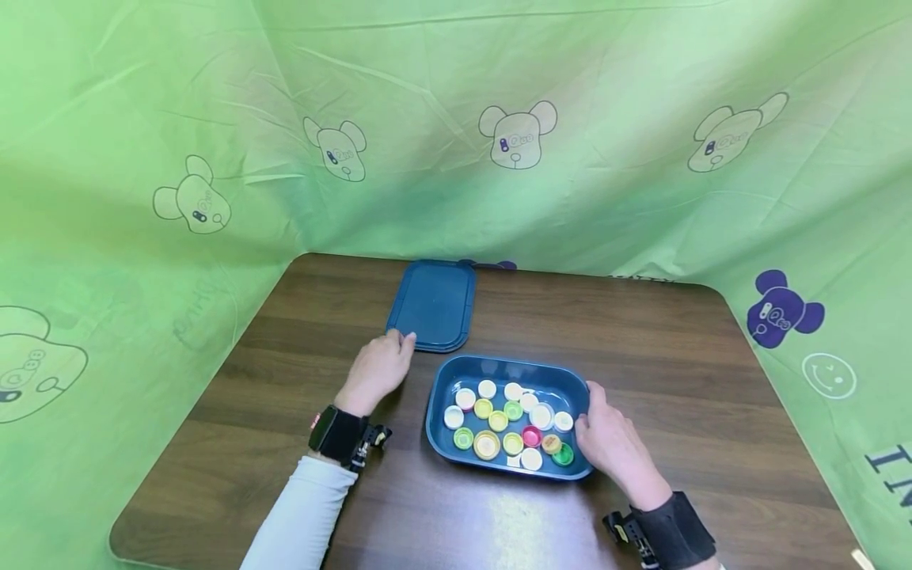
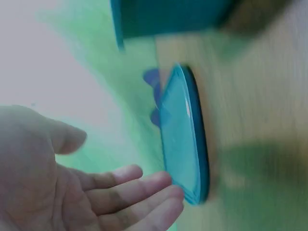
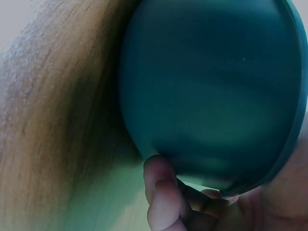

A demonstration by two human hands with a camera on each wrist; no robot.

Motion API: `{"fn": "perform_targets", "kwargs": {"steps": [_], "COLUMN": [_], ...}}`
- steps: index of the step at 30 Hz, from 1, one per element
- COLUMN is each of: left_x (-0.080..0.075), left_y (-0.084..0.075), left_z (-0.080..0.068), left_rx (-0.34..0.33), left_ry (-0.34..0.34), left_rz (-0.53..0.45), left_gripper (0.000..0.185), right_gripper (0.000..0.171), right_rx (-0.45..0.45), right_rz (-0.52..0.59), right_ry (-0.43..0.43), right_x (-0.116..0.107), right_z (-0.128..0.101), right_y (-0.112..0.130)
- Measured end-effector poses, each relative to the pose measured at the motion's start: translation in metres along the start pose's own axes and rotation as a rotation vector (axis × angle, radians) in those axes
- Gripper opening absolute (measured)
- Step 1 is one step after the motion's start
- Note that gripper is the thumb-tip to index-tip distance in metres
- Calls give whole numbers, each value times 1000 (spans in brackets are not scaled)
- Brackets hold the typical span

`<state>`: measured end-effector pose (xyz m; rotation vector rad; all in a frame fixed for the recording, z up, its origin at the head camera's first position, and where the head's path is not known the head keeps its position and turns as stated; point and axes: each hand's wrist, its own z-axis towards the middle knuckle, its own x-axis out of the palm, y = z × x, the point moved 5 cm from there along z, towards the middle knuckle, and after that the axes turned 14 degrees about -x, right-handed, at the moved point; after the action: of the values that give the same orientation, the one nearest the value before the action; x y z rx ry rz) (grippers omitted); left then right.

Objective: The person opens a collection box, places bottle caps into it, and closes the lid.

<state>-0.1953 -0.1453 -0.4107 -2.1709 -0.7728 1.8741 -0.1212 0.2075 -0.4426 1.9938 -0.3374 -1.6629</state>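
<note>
A dark teal container (image 1: 499, 369) sits near the middle of the table, holding several bottle caps (image 1: 509, 423) in white, yellow, green and pink. My right hand (image 1: 594, 423) grips its right rim; in the right wrist view curled fingers (image 3: 161, 192) wrap under the container's wall (image 3: 211, 91). The matching flat teal lid (image 1: 435, 305) lies behind and to the left of the container. My left hand (image 1: 402, 342) is at the lid's near left corner. In the left wrist view its straight fingers (image 2: 144, 192) reach the edge of the lid (image 2: 185, 134).
The brown wooden table (image 1: 677, 356) is enclosed on three sides by a green printed curtain (image 1: 456, 119) close behind the lid. Bare wood lies to the right of the container and along the front edge. Both wrists wear black camera straps.
</note>
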Motion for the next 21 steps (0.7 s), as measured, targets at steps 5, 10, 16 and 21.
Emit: {"fn": "perform_targets", "kwargs": {"steps": [5,10,16,21], "left_x": [-5,-1,3,2], "left_y": [17,31,34,33], "left_z": [32,59,84,99], "left_rx": [-38,-90,-94,-108], "left_ry": [-51,-42,-37,-33], "left_rz": [54,63,76,71], "left_gripper": [42,43,40,40], "right_gripper": [61,61,62,62], "right_rx": [0,2,13,16], "right_rz": [-8,-7,5,1], "right_ry": [1,0,2,1], "right_x": [0,0,0,1], "right_z": [0,-1,-1,-1], "right_y": [-1,-1,0,0]}}
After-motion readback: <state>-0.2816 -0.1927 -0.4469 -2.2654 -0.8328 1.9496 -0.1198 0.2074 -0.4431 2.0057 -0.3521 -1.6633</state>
